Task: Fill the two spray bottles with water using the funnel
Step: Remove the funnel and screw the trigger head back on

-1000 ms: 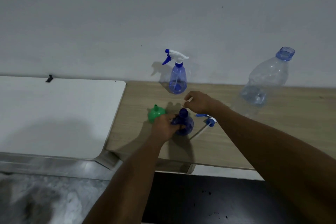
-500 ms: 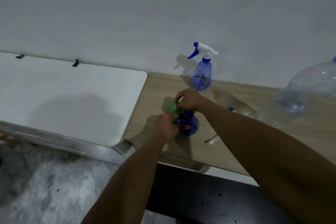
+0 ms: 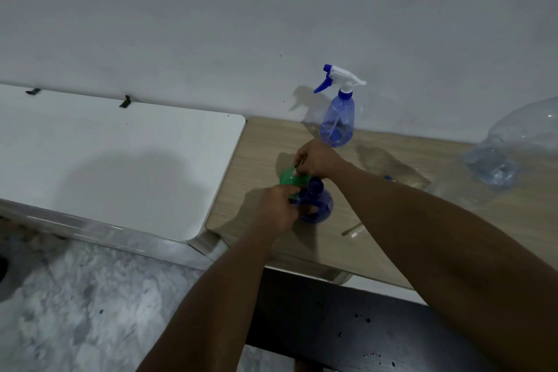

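Note:
An open dark blue spray bottle (image 3: pixel 318 205) stands on the wooden table (image 3: pixel 392 220) with its spray head off. My left hand (image 3: pixel 276 210) grips its body from the left. My right hand (image 3: pixel 314 160) pinches the rim of the green funnel (image 3: pixel 291 178), held tilted just left of the bottle's neck. A second blue spray bottle (image 3: pixel 338 118), with its white and blue trigger head on, stands by the wall. The removed spray head's tube (image 3: pixel 351 229) lies on the table, mostly hidden behind my right forearm.
A large clear plastic water bottle (image 3: pixel 513 148) leans at the right by the wall. A white tabletop (image 3: pixel 120 160) adjoins the wooden table on the left. Grey marbled floor (image 3: pixel 90 311) and a dark surface (image 3: pixel 362 326) lie below the table edge.
My right hand has moved left from the table to the green funnel, lifted it and brought it up beside the open bottle's neck. The view has shifted left.

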Tool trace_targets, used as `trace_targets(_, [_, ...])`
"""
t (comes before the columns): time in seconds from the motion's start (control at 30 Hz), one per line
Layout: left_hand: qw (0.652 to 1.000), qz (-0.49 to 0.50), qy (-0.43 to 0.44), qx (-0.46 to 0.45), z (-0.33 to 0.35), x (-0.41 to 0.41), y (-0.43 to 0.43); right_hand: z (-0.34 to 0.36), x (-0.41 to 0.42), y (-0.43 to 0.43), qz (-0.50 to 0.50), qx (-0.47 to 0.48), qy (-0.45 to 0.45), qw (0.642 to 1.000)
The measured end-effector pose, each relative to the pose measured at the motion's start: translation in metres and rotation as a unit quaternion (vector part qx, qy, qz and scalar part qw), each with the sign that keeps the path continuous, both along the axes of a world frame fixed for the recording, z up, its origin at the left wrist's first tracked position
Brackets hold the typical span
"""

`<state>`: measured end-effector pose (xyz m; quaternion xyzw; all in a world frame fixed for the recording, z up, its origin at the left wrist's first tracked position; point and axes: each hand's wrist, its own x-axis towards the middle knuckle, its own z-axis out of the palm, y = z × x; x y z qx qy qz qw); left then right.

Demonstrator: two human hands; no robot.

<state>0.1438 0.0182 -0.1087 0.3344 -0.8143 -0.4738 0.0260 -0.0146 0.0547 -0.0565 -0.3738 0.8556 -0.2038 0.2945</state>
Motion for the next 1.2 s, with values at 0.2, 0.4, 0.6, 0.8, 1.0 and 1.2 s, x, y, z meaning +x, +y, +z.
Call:
trace_targets(0.2, [1.0,-0.002,0.026,-0.008,-0.004,-0.01,0.002,0.004,-0.016,0.026,-0.051,-0.048,0.019,0.997])
trace_targets(0.4, [0.997,-0.021,0.067,0.027,0.003,-0.024,0.019,0.021,-0.038,0.078,-0.13,-0.083,0.091,0.984])
trace_targets(0.6, [0.995,-0.036,0.088,0.016,0.005,-0.044,0.035,0.039,-0.046,0.146,-0.171,-0.087,0.112,0.975])
trace_targets(0.8, [0.994,-0.047,0.094,-0.005,0.007,-0.06,0.047,0.037,-0.037,0.203,-0.188,-0.058,0.118,0.973])
trace_targets(1.0, [0.994,-0.059,0.088,-0.01,0.006,-0.064,0.06,0.019,-0.028,0.233,-0.177,0.026,0.109,0.978])
trace_targets(1.2, [0.996,-0.05,0.08,0.001,0.005,-0.065,0.061,0.01,-0.024,0.242,-0.186,0.054,0.114,0.974])
